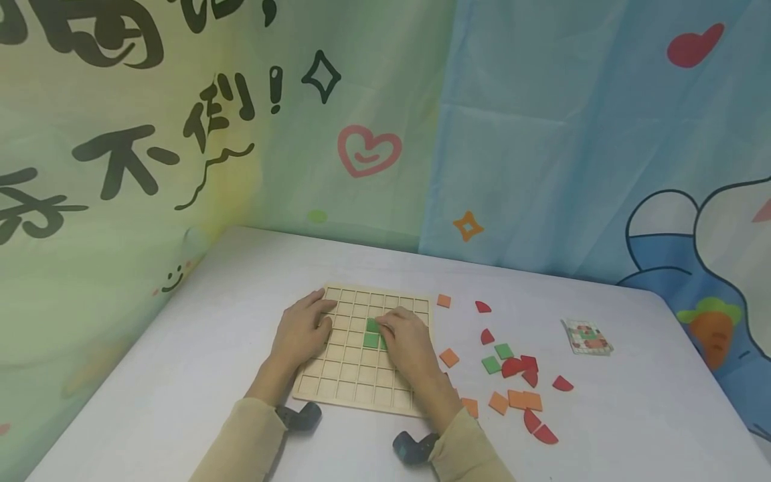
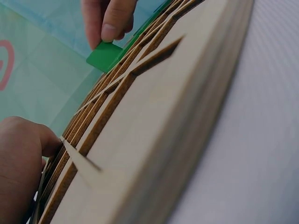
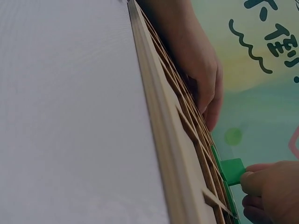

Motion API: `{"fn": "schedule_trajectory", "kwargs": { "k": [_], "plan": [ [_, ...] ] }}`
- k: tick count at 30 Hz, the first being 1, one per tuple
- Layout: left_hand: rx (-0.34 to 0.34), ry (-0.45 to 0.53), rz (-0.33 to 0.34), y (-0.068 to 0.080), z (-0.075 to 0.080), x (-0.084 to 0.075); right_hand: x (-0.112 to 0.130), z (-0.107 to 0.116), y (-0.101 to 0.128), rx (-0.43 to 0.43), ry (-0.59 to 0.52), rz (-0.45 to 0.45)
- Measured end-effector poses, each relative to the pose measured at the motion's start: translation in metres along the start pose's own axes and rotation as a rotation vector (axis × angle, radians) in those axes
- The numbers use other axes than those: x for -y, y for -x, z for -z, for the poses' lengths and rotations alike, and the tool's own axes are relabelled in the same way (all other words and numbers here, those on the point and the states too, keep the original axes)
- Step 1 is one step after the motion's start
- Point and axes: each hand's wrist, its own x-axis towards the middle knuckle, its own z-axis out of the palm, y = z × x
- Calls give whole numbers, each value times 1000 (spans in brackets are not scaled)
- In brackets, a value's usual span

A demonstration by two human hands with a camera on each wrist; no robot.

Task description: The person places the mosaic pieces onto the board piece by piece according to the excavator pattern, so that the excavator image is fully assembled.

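A wooden grid board (image 1: pixel 346 371) lies on the table under both hands. My right hand (image 1: pixel 409 345) pinches a green square tile (image 3: pixel 232 171) between thumb and finger. This tile (image 2: pixel 103 57) stands tilted up from the board in both wrist views. Beneath and beside it, other green tiles (image 1: pixel 370 341) lie in the grid cells, partly hidden by the right hand. My left hand (image 1: pixel 303 328) rests on the board's left side, fingers loosely bent, with fingertips touching the grid.
Right of the board lie scattered orange squares (image 1: pixel 449 358), red quarter-circle pieces (image 1: pixel 563 383) and two loose green squares (image 1: pixel 503 351). Farther right is a small patterned card (image 1: pixel 587 337). Printed cloth (image 1: pixel 361 80) hangs behind the white table (image 1: pixel 181 348). Dark devices (image 1: pixel 415 447) sit at both wrists.
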Motion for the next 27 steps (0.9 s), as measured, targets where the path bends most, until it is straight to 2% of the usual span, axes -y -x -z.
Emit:
{"fn": "schedule_trajectory", "kwargs": {
  "k": [7, 14, 23, 27],
  "plan": [
    [1, 5, 4, 0, 1, 0, 0, -2, 2, 46, 65, 57],
    [-1, 3, 0, 0, 1, -1, 1, -3, 3, 25, 69, 110],
    [8, -4, 3, -1, 0, 0, -2, -1, 4, 38, 60, 88],
    [11, -10, 10, -1, -1, 2, -6, 12, -1, 86, 11, 28]
  ]
}}
